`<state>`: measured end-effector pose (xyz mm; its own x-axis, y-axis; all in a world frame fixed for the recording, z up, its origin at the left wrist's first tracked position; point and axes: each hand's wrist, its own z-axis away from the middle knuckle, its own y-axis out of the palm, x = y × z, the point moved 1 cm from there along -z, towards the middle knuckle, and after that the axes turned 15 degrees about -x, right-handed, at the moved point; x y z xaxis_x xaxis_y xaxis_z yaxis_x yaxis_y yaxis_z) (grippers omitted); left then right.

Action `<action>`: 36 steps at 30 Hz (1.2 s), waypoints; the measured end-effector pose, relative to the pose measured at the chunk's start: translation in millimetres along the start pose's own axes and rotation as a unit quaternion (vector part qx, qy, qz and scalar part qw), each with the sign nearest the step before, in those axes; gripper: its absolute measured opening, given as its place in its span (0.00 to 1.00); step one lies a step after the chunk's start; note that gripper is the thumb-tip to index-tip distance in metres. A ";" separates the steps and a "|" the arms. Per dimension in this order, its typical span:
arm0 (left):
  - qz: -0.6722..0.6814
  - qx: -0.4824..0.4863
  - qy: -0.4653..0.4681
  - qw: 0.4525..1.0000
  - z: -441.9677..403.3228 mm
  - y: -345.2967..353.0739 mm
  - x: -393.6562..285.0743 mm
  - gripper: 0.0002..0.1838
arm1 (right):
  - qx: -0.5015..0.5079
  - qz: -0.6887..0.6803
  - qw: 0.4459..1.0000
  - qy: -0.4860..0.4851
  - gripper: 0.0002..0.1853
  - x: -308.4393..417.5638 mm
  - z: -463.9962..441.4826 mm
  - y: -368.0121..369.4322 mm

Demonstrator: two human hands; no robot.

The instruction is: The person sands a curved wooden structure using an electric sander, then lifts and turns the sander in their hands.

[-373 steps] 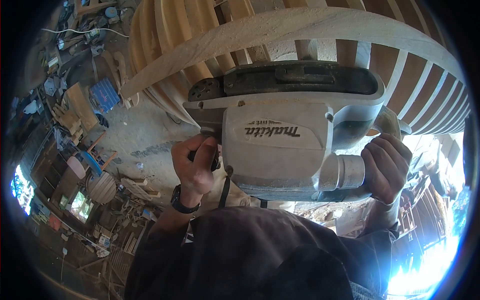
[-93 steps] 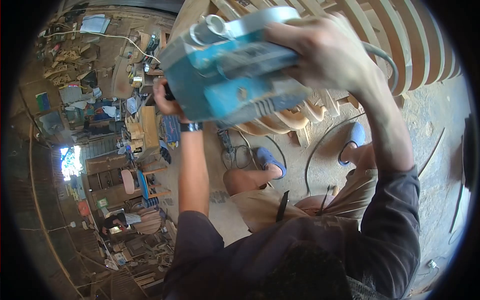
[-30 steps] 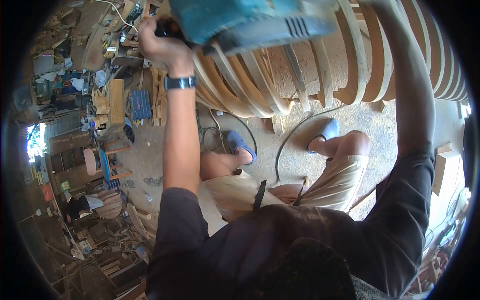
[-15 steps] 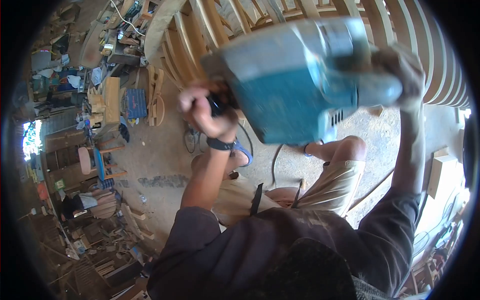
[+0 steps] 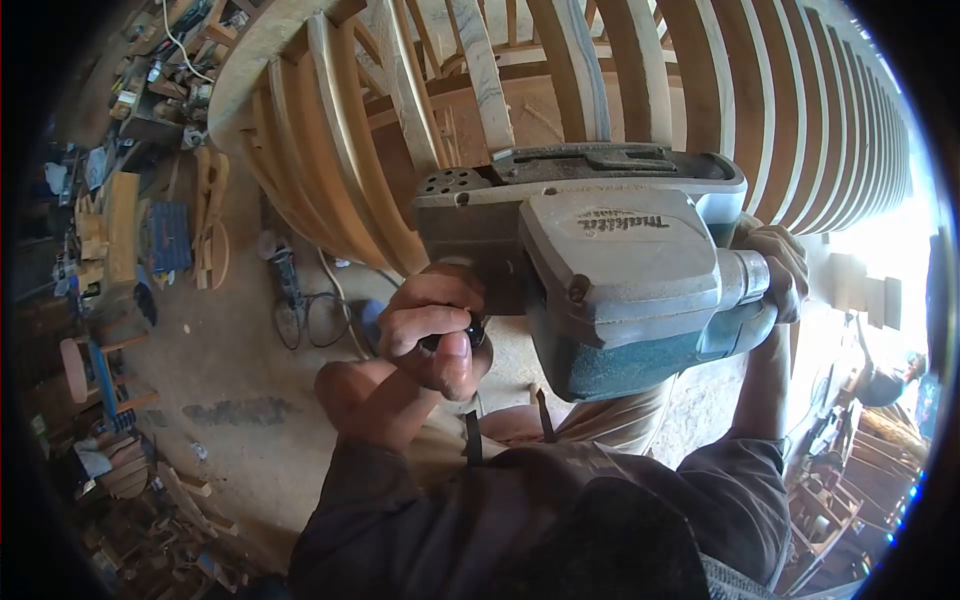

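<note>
A grey and teal Makita belt sander (image 5: 620, 260) is held up in front of my chest, its grey side facing me and its black-edged base towards the wooden slats. My left hand (image 5: 435, 325) is wrapped round the black front knob at the sander's left end. At the other end my right hand (image 5: 775, 265) grips the rear handle, its fingers partly hidden behind the tool. Just beyond the sander stands a curved frame of wooden slats (image 5: 575, 80); whether the two touch cannot be made out.
On the floor at left lie a corded power tool (image 5: 285, 280), a blue case (image 5: 170, 237) and wood pieces (image 5: 122, 225). A blue chair (image 5: 102, 375) stands at far left. More timber (image 5: 830, 510) is at lower right. My bent knee (image 5: 345, 390) is below my left hand.
The sander has come down and turned, so its grey side now faces me instead of its teal body. Both hands moved with it, still gripping. More of the slatted frame shows.
</note>
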<state>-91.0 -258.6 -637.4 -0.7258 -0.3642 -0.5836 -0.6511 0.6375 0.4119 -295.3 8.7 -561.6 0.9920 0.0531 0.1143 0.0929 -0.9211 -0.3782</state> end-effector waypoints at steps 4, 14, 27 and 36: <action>-0.006 0.004 -0.022 1.000 -32.1 -4.4 3.2 0.09 | 0.016 0.005 1.000 -0.003 0.24 -10.4 -8.3 1.3; -0.164 -0.069 0.074 0.981 -113.3 3.2 36.4 0.05 | 0.002 0.008 0.996 0.089 0.39 -115.2 -54.3 6.6; -0.082 -0.055 0.057 0.993 -116.6 17.9 30.9 0.05 | 0.076 0.127 0.989 0.010 0.26 -95.1 -90.3 15.8; 0.021 0.041 -0.018 0.999 -14.0 2.7 -2.9 0.13 | 0.109 0.054 0.993 0.007 0.23 -44.0 -63.5 -0.2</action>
<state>-93.7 -265.3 -624.8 -0.7432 -0.3126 -0.5916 -0.5984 0.7062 0.3785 -344.3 -18.0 -508.3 0.9961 -0.0483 0.0738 0.0033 -0.8161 -0.5779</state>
